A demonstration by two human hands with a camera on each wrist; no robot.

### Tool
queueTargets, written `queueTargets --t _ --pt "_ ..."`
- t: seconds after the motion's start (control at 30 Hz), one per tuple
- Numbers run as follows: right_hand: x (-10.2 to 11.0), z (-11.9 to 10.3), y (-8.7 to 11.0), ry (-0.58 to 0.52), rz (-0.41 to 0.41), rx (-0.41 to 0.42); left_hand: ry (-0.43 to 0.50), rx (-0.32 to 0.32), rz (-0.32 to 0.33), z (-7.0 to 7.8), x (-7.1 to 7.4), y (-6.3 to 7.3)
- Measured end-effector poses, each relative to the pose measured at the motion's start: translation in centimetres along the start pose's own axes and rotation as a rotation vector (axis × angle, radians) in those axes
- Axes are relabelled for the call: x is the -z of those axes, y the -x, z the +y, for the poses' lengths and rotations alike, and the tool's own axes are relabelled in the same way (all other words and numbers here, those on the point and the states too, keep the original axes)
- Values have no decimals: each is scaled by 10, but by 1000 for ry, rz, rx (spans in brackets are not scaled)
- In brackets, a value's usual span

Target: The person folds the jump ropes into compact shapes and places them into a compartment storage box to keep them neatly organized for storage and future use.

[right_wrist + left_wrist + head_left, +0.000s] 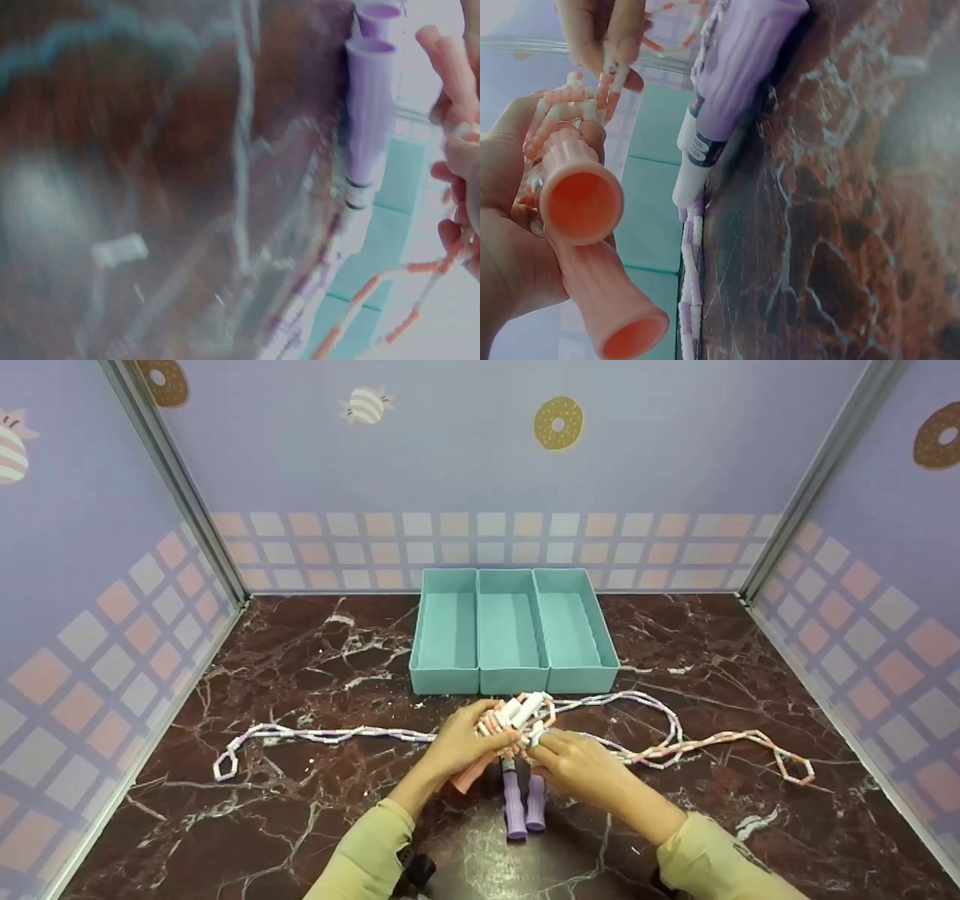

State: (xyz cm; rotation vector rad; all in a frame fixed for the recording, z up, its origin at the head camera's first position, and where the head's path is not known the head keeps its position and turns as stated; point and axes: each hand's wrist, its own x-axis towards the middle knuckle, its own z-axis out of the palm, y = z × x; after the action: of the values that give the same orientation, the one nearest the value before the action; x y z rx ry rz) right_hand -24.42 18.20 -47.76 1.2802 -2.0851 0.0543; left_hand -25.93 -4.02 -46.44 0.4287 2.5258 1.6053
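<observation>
My left hand [463, 739] grips an orange-and-white beaded jump rope, its strands bundled above the palm. In the left wrist view its two ribbed orange handles [604, 281] stick out from that hand, hollow ends toward the camera. My right hand [574, 763] pinches a beaded strand [617, 79] of the same rope close beside the bundle. Below the hands lies a purple-and-white beaded jump rope, its two purple handles [514, 810] side by side on the table. Its beaded cord [322, 733] runs out to the left in a doubled line.
A teal three-compartment tray [446, 681] stands behind the hands. On the right, the orange rope's doubled length [720, 741] crosses a loop of purple cord [667, 712] on the dark marbled table [247, 832]. Patterned panels [480, 457] enclose the back and sides.
</observation>
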Motion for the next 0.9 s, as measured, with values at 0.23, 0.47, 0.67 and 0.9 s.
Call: queueTargets --t 0.23,0.47,0.67,0.9 --pt "18 10 -13 156 -90 212 -159 -134 -70 1 -1 -1" --pt "22 18 -14 135 -107 266 -177 -158 -127 3 -2 -4" --pt "19 20 -11 99 -73 224 -212 -155 -131 2 -2 -5" --pt "13 17 -11 39 -19 191 -214 -149 -131 -1 -2 -4"
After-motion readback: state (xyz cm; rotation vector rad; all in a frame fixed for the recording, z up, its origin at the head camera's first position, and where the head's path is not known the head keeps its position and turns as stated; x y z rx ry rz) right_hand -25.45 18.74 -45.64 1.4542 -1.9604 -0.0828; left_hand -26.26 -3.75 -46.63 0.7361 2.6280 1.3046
